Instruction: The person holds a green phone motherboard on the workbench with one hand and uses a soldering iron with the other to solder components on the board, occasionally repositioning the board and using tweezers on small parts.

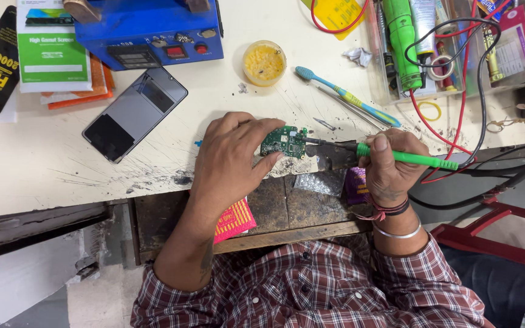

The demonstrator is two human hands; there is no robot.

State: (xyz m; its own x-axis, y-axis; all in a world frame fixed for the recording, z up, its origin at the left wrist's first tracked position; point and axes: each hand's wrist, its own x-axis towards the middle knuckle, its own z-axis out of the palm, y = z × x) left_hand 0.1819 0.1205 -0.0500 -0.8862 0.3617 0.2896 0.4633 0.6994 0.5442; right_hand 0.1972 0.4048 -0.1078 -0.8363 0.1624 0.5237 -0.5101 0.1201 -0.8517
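On the scratched cream worktop [214, 109] a blue boxy device [147, 30] stands at the far edge, with a dark phone [133, 113] lying flat near it and, to the right, a small round tub of yellow paste [264, 62] and a blue toothbrush [344, 96]. At the near edge the left hand [229, 161] has its fingers clamped on a small green circuit board [284, 142], pressing it to the worktop. The right hand [389, 167] is closed around a green-handled soldering iron [408, 157], whose tip touches the board's right edge.

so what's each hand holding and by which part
Left hand pins the green circuit board by its left edge; right hand holds the green soldering iron by its handle.
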